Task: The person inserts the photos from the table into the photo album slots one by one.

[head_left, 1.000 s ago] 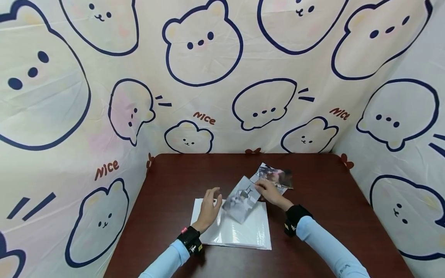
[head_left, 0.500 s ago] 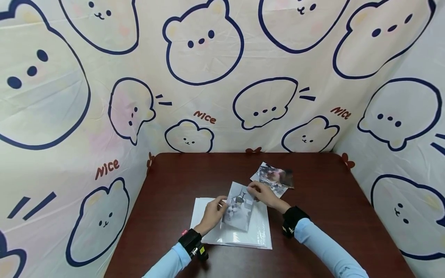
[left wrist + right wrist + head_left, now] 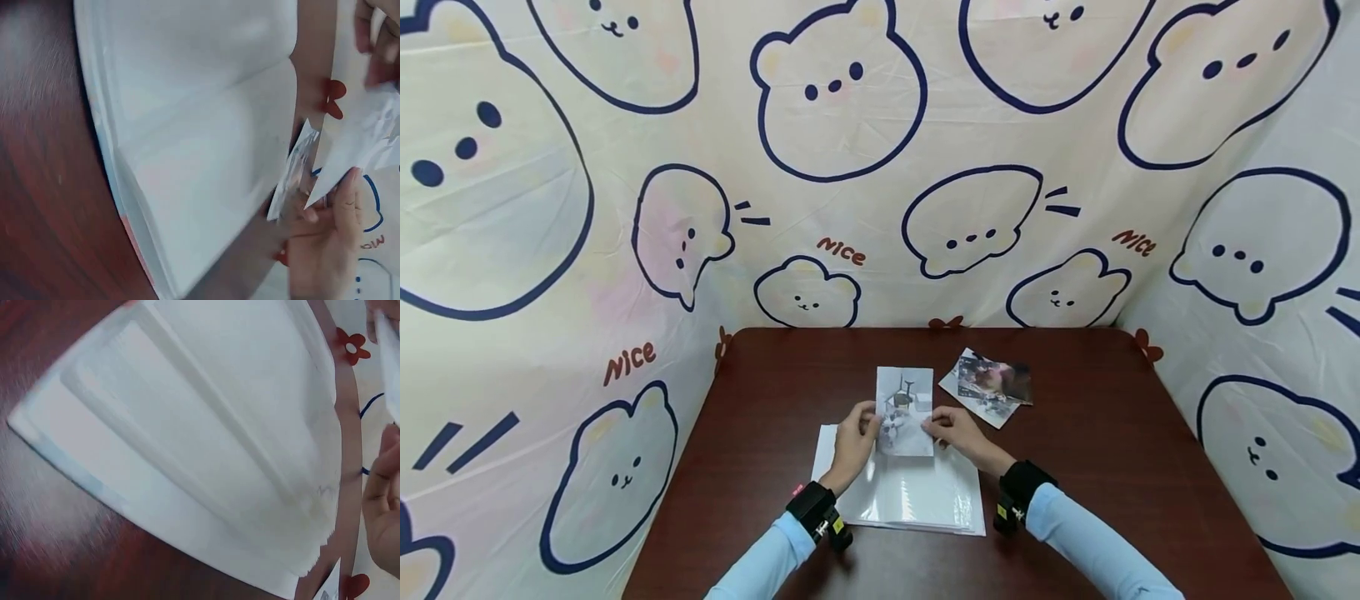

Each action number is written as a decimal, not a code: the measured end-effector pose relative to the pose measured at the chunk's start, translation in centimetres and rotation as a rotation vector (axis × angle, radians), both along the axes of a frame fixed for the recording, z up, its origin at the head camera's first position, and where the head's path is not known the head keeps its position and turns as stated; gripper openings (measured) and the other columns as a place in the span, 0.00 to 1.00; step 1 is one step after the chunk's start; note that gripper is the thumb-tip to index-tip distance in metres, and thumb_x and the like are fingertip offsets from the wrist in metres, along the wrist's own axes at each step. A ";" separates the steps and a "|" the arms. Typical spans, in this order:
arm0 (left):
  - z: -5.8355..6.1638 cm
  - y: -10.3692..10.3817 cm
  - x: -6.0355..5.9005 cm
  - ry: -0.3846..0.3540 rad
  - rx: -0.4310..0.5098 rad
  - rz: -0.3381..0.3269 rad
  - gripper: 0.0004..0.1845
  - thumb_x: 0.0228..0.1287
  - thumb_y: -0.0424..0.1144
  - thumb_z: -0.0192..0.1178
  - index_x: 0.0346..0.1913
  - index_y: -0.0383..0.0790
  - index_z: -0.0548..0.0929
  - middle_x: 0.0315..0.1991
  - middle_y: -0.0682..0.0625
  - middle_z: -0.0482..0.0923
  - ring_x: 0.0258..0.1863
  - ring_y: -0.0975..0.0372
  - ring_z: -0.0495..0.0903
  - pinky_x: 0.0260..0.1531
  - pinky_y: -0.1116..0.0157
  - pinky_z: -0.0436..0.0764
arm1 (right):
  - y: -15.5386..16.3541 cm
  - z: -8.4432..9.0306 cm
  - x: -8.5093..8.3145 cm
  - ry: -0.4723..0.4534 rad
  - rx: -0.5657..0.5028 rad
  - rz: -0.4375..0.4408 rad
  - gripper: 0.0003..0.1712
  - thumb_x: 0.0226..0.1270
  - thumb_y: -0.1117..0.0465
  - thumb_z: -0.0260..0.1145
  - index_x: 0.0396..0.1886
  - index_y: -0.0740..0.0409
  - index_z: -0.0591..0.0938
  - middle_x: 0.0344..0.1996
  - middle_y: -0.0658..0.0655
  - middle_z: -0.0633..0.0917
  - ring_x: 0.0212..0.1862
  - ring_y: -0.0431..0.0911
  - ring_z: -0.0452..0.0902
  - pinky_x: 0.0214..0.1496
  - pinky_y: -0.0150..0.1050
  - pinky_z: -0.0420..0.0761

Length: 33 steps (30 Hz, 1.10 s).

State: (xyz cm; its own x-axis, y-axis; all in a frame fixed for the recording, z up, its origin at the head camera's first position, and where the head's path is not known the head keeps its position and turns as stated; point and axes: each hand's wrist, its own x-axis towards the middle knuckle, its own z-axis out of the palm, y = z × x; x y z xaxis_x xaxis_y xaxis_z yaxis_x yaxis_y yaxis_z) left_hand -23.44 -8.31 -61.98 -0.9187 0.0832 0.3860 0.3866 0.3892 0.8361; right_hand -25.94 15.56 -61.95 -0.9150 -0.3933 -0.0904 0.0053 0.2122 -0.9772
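Note:
A grey-toned photo print [image 3: 905, 411] is held upright over the far edge of a white album with glossy plastic pages [image 3: 917, 504]. My left hand [image 3: 853, 443] pinches the print's left edge, while my right hand [image 3: 961, 435] pinches its right edge between thumb and fingers. In the left wrist view the print [image 3: 350, 147] shows its pale back, with my right hand [image 3: 328, 240] at its lower side. The right wrist view catches only part of the print [image 3: 390, 369] at its right border. Most of the album's far edge lies behind the hands and print.
Several loose photos [image 3: 992, 385] lie overlapped on the brown table [image 3: 790, 375], behind the album to the right. A cloth backdrop [image 3: 842, 208] printed with cartoon faces hangs behind and along both sides of the table.
The print has turned from slanted to upright and moved away from me, over the album's far edge. My left hand, first apart from it, has taken its left edge; my right hand moved inward.

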 end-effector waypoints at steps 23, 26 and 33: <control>-5.9 3.2 1.2 0.241 -0.949 -0.260 0.25 0.72 0.55 0.48 0.64 0.44 0.74 0.70 0.36 0.61 0.70 0.48 0.60 0.62 0.51 0.67 | -0.5 -1.8 -3.9 0.009 0.006 -0.335 0.11 0.71 0.71 0.55 0.46 0.76 0.73 0.36 0.74 0.78 0.33 0.60 0.81 0.39 0.47 0.84; -6.0 3.2 0.9 0.241 -0.961 -0.257 0.25 0.72 0.56 0.47 0.63 0.45 0.74 0.70 0.35 0.60 0.71 0.47 0.59 0.63 0.51 0.67 | -0.7 -1.8 -3.9 0.005 -0.004 -0.308 0.11 0.71 0.70 0.55 0.47 0.76 0.73 0.37 0.74 0.78 0.36 0.63 0.80 0.41 0.48 0.84; -5.2 3.1 0.8 0.235 -0.966 -0.258 0.24 0.70 0.56 0.50 0.60 0.45 0.76 0.68 0.37 0.64 0.69 0.49 0.62 0.61 0.51 0.69 | -1.3 -2.1 -3.9 -0.022 0.008 -0.298 0.11 0.72 0.69 0.55 0.47 0.74 0.73 0.36 0.71 0.78 0.34 0.57 0.80 0.41 0.47 0.84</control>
State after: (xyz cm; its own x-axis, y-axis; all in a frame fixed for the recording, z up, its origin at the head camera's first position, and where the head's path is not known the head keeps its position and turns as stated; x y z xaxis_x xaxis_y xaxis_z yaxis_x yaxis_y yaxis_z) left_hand -22.63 -5.18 -67.13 -0.7390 0.6377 0.2175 0.6670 0.7379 0.1027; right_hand -29.86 14.28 -64.02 -0.9878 -0.1070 -0.1136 0.0898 0.2055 -0.9745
